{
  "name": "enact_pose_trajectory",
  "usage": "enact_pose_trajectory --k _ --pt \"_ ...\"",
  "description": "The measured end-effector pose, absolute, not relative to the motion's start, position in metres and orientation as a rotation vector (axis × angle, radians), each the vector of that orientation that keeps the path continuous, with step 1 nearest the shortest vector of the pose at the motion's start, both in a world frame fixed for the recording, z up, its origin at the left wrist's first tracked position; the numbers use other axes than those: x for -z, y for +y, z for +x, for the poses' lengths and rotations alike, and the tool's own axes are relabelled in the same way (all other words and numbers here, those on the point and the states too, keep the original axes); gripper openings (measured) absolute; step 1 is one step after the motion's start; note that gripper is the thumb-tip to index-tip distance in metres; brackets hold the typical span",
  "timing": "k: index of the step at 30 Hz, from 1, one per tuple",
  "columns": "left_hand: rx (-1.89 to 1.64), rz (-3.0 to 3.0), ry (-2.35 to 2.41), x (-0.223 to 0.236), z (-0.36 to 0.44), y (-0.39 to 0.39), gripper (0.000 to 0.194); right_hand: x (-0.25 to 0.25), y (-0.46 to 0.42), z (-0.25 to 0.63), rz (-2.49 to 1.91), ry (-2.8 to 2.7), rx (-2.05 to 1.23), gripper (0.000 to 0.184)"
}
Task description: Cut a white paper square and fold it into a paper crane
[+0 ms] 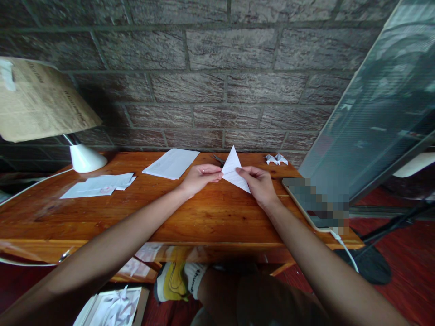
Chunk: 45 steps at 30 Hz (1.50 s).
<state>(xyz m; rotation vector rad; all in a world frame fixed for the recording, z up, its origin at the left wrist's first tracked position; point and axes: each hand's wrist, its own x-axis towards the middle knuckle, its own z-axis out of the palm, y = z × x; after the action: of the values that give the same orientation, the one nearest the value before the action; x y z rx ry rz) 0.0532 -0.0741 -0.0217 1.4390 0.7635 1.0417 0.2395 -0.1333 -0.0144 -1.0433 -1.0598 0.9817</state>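
A sheet of white lined paper folded into a triangle is held up above the desk, one point upward. My left hand pinches its left corner between thumb and fingers. On the right side, my right hand grips the paper with the thumb flat on its face. Partly hidden behind the left hand and the paper lies a pair of dark scissors. Two small folded paper shapes sit near the wall, beyond my right hand.
A stack of white paper and loose slips lie left on the wooden desk. A shaded lamp stands far left. A tablet-like device with a white cable rests at the right edge. Below is a box of paper strips.
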Motion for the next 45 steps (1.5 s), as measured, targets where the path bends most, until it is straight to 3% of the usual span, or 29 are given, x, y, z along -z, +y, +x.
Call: enact_pose_trajectory --k 18,28,45 --pt "-0.986 1.320 0.580 0.0188 0.0523 -0.0751 0.036 0.0173 -0.1297 0.2437 -1.024 -0.975 -1.013 0.025" --pt "-0.916 1.459 0.611 0.0188 0.0528 -0.0778 0.049 0.0183 -0.1296 0.2429 -1.008 -1.012 -1.086 0.030" --pt "-0.932 1.310 0.634 0.0185 0.0524 -0.0766 0.033 0.0137 -0.1328 0.2406 -1.019 -1.070 -1.046 0.028"
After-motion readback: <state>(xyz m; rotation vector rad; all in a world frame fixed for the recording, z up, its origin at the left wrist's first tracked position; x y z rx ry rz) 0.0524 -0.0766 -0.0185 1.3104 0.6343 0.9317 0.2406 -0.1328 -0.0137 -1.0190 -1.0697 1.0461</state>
